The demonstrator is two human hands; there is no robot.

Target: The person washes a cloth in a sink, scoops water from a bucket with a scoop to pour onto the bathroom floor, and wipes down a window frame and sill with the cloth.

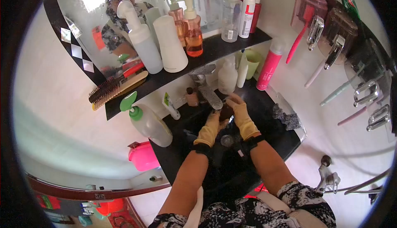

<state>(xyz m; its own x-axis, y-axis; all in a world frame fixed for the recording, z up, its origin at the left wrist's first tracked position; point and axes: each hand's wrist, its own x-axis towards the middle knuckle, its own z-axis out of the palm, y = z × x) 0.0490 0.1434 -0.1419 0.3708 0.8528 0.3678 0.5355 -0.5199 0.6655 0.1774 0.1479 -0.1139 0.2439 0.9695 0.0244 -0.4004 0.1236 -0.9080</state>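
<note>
Under the tap (211, 98) of a black sink (219, 174), my two hands are close together in pale yellow gloves. Between them is a small dark brown object (226, 113), partly hidden by the fingers; its kind cannot be made out. My left hand (209, 128) has its fingers closed on the object's left side. My right hand (242, 114) curls round its upper right side, near the tap's spout. Below the hands, the round drain (226, 140) shows. A small brownish bottle (191, 97) stands just left of the tap.
A black shelf (211, 65) with several bottles runs above the sink. A green-topped pump bottle (151, 124) and a small tube (170, 106) stand left. Right are a pink spray can (269, 66) and a grey scrubber (286, 117); toothbrushes hang on the wall.
</note>
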